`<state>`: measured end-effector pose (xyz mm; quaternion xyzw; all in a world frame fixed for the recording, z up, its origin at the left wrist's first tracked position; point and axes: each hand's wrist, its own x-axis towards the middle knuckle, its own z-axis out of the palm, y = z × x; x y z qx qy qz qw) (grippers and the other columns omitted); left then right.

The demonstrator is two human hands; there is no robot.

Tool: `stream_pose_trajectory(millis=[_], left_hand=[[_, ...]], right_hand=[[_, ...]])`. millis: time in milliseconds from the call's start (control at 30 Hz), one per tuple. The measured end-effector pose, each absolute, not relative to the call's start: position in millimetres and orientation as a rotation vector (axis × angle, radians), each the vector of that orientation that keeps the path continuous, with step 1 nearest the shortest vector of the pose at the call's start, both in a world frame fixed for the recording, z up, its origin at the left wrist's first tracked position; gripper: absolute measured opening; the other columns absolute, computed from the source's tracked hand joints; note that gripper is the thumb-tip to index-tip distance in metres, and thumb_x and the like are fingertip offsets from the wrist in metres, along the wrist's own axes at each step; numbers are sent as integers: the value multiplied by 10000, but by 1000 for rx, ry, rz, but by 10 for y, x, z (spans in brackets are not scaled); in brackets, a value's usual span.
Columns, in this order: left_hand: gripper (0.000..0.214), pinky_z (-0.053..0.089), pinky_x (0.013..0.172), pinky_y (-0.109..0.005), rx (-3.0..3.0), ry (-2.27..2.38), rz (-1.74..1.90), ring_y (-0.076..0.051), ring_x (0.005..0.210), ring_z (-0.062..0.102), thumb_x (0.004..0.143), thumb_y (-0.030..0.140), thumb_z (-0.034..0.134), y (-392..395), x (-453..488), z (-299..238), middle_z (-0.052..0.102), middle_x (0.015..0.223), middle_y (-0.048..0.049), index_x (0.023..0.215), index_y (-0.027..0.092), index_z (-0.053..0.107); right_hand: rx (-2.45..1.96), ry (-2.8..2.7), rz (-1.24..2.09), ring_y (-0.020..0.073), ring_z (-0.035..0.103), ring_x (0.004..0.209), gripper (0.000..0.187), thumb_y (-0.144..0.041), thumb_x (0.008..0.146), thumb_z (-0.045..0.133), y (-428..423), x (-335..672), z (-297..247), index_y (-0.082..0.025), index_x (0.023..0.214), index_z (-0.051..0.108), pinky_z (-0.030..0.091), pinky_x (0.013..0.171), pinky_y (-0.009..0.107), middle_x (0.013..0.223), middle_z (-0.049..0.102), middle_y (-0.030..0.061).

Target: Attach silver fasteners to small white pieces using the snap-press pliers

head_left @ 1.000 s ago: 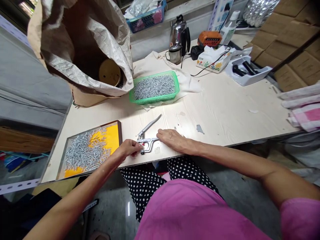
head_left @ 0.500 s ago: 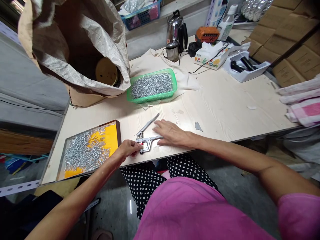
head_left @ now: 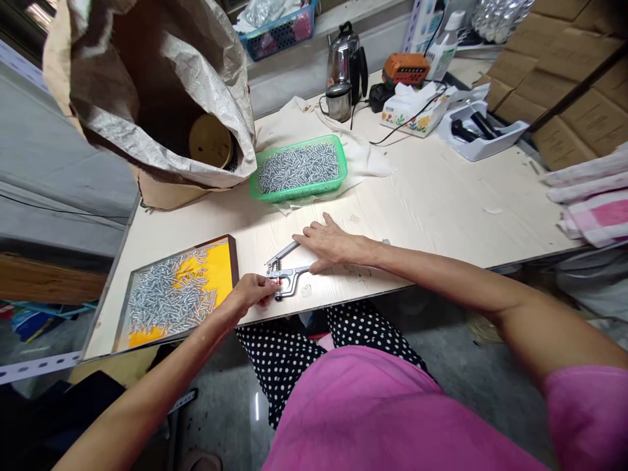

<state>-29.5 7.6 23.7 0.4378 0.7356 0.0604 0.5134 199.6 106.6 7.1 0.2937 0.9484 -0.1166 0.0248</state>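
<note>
Metal hand pliers (head_left: pixel 287 275) with two long handles lie near the table's front edge. My left hand (head_left: pixel 251 292) is pinched at the jaw end of the pliers, on a small part that I cannot make out. My right hand (head_left: pixel 328 243) lies over both handles, fingers stretched across the upper one and thumb by the lower one. A flat tray with a yellow floor (head_left: pixel 218 265) holds many small metal pieces just left of my left hand. A green basket (head_left: pixel 343 171) full of the same pieces stands further back.
A big paper sack (head_left: pixel 161 98) with a round tin inside stands at the back left. A kettle (head_left: pixel 346 59), a steel mug (head_left: pixel 337 101), a tissue box (head_left: pixel 409 114) and a white tray of tools (head_left: pixel 490 140) line the far edge. Folded cloths (head_left: pixel 596 206) and cardboard boxes are at the right.
My right hand has slid forward from the lower handle up onto the raised upper handle. My left hand has stayed at the jaws.
</note>
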Motion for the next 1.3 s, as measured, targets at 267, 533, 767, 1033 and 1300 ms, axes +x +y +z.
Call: stream_pose_trajectory(millis=[267, 533, 767, 1033, 1300], left_hand=[[229, 507, 781, -368, 1981, 2011, 83, -262, 903, 644, 893, 381, 646, -53, -147, 190, 698, 925, -96, 902, 170, 733], [634, 476, 1028, -506, 2543, 1464, 111, -324, 1213, 547, 898, 416, 677, 382, 61, -104, 568, 1385, -163, 1441, 185, 445], [458, 513, 930, -453, 2489, 1512, 63, -302, 1055, 574, 857, 367, 734, 534, 124, -44, 636, 1111, -119, 1249, 166, 609], [168, 513, 834, -416, 2380, 1536, 214, -267, 949, 587, 878, 302, 717, 553, 154, -126, 650, 952, -81, 979, 174, 675], [179, 542, 880, -437, 2446, 1544, 197, -273, 998, 609, 925, 299, 660, 523, 149, -100, 684, 1017, -90, 1060, 181, 672]], right_hand=[[895, 3026, -322, 335, 534, 1156, 625, -376, 891, 720, 918, 2036, 55, -150, 1424, 485, 210, 1120, 653, 1214, 645, 153], [946, 2984, -464, 354, 522, 1185, 855, -451, 755, 851, 903, 2141, 34, -64, 1414, 468, 417, 1003, 511, 1315, 572, 215], [1021, 2967, -379, 288, 552, 1097, 370, -299, 890, 740, 892, 2095, 58, -77, 1169, 643, 461, 893, 397, 1161, 635, 173], [924, 3030, -418, 245, 548, 1010, 161, -266, 996, 580, 981, 2129, -86, -128, 1010, 662, 414, 866, 368, 1031, 656, 115], [968, 3043, -474, 248, 530, 1004, 242, -335, 952, 655, 1059, 2174, -122, -116, 1053, 676, 408, 847, 358, 1068, 635, 132]])
